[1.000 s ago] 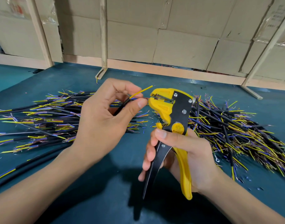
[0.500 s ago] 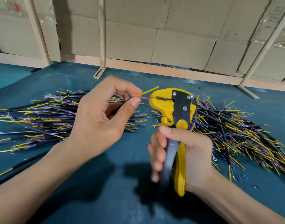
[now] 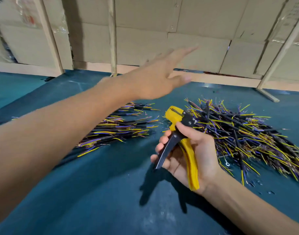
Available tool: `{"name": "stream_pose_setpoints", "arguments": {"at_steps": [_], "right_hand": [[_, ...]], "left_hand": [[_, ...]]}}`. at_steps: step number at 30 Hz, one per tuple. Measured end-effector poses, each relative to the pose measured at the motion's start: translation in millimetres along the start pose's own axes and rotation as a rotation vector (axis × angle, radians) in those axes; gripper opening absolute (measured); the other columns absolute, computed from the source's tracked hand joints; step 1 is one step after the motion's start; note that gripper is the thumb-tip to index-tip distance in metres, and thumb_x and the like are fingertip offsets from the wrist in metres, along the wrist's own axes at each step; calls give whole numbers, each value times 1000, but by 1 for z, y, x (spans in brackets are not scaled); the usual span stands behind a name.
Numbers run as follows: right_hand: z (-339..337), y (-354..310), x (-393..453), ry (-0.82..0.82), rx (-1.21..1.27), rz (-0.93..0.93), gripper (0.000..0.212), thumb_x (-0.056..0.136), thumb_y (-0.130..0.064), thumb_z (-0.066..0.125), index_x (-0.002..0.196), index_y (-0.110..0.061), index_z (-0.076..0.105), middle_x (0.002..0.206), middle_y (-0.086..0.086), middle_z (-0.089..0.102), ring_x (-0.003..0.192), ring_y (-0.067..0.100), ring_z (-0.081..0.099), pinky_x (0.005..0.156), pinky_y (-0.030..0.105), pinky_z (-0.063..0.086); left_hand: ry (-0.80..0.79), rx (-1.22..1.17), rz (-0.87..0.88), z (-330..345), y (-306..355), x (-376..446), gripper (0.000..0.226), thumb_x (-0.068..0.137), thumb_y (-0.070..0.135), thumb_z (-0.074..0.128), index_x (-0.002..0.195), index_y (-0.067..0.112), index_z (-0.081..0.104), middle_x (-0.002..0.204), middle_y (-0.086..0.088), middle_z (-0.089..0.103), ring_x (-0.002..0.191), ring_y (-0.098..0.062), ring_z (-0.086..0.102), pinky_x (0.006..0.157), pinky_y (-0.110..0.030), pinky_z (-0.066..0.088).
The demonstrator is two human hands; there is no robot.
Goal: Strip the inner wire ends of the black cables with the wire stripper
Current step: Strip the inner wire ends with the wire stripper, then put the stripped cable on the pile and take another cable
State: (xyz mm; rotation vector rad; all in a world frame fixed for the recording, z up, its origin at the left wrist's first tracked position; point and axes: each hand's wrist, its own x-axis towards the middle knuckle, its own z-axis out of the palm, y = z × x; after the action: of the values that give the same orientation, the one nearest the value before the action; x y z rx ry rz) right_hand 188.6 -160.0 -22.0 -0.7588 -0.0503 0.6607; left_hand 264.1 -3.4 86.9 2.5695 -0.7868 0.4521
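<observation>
My right hand (image 3: pixel 187 153) grips the yellow and black wire stripper (image 3: pixel 181 133) by its handles, which are spread apart; its yellow jaw points up and left above the mat. My left hand (image 3: pixel 155 77) is stretched out high to the right, blurred, with straight fingers and nothing in it. A heap of black cables with yellow and purple inner wires (image 3: pixel 247 133) lies right of the stripper. A second heap of the same cables (image 3: pixel 121 128) lies on the left, partly hidden by my left forearm.
The work surface is a dark teal mat (image 3: pixel 103 192). Cardboard panels (image 3: pixel 187 39) held by wooden battens (image 3: pixel 112 36) close off the back. Small bits of stripped insulation (image 3: pixel 257 184) are scattered near the right heap.
My left hand let go of the cable it pinched at the stripper's jaw and swung up and to the right, empty. The stripper's handles have opened and the tool has dropped lower.
</observation>
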Motion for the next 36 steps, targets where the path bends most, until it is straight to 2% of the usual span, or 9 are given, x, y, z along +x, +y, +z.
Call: {"name": "stream_pose_setpoints", "arguments": {"at_steps": [5,9,12,18,21,25,27,31,36], "right_hand": [[-1,0,2,14,91,-251,32,86,-35,64,72,-7,70,73,13,61,64,31,67,67,48,60],[-2,-6,1,6,75,-330,33,86,-35,63,71,-7,71,72,13,63,65,31,67,67,49,60],[-2,-7,0,0,19,-325,33,85,-35,63,72,-7,71,72,14,62,65,32,67,67,49,60],[-4,-10,0,-60,-58,-338,31,86,-35,64,77,-6,70,74,16,63,68,33,68,69,51,60],[-5,-9,0,-57,-72,-319,31,88,-34,63,78,-5,69,75,16,63,68,33,68,70,52,59],[-5,-11,0,-57,-93,-331,29,88,-32,64,79,-5,69,75,16,63,69,34,68,71,53,59],[-4,-12,1,-56,-130,-350,25,89,-28,65,80,-4,67,74,16,62,69,33,67,70,52,59],[-1,-12,6,58,-243,-452,17,82,-14,75,86,0,66,75,19,62,69,35,66,72,49,60],[-4,-16,4,43,-358,-462,1,82,-7,74,83,-7,74,83,18,70,72,30,68,69,42,60]], "left_hand": [[-599,457,-449,11,-69,-70,36,101,41,55,127,17,62,128,-10,62,119,-29,57,98,-34,46],[-356,351,-378,21,-82,-95,9,94,36,65,97,31,72,95,10,58,100,-23,59,91,-42,50],[-200,320,-367,18,-81,-96,8,93,31,68,88,33,74,91,9,63,95,-24,62,86,-41,52],[-373,494,-247,25,-74,-88,19,98,45,57,113,39,66,114,6,63,113,-22,59,91,-38,50],[-220,525,-137,34,-71,-89,20,98,38,58,113,34,71,114,4,63,112,-23,56,94,-41,46],[309,164,12,36,-59,-94,12,94,18,70,103,16,78,98,1,71,89,-20,64,88,-35,50],[488,-167,-101,41,-45,-99,8,95,18,70,101,16,75,87,8,71,76,-10,65,76,-25,52],[337,-1046,-253,49,-19,-111,17,94,19,63,104,10,71,87,-9,73,61,-23,67,58,-32,56],[218,-1542,-284,57,3,-109,20,93,17,57,102,12,74,88,-9,70,80,-27,75,59,-32,60]]}}
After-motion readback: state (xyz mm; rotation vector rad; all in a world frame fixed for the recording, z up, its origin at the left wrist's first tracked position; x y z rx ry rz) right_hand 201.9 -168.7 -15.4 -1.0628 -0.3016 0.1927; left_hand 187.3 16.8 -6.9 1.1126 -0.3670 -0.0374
